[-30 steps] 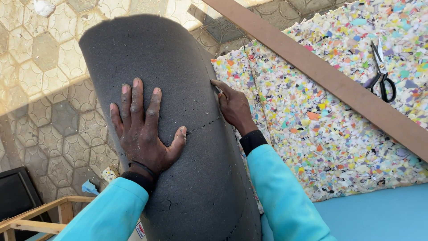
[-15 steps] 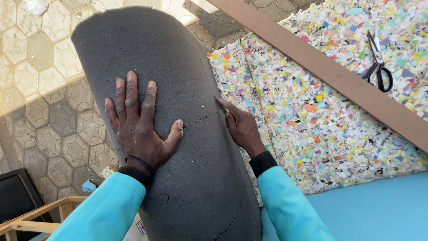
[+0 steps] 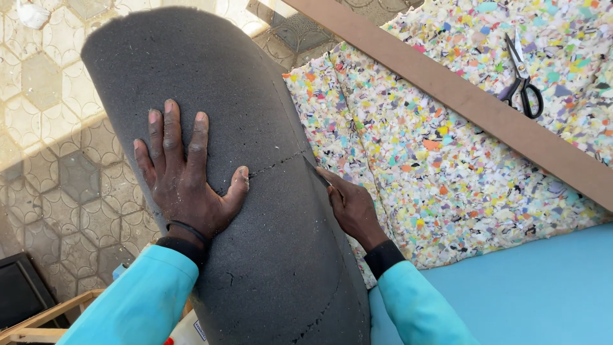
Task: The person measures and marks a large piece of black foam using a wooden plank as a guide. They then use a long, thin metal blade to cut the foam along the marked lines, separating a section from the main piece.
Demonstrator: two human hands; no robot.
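A thick dark grey foam sheet [image 3: 211, 96] curves over an edge and fills the middle of the head view. My left hand [image 3: 185, 176] lies flat on it, fingers spread. My right hand [image 3: 350, 206] grips a small blade [image 3: 317, 172] at the foam's right edge, its tip at the end of a thin cut line [image 3: 278, 163] that runs across the foam. Both sleeves are turquoise.
Multicoloured speckled rebonded foam [image 3: 440, 166] lies to the right. A long brown wooden strip [image 3: 472, 105] crosses it diagonally, with black-handled scissors [image 3: 523, 80] beyond. A light blue surface [image 3: 543, 294] sits at lower right. Hexagonal paving [image 3: 51, 160] is on the left.
My right hand with the blade has moved down and to the right along the foam's edge. The cut line across the foam now shows. My left hand stays pressed flat.
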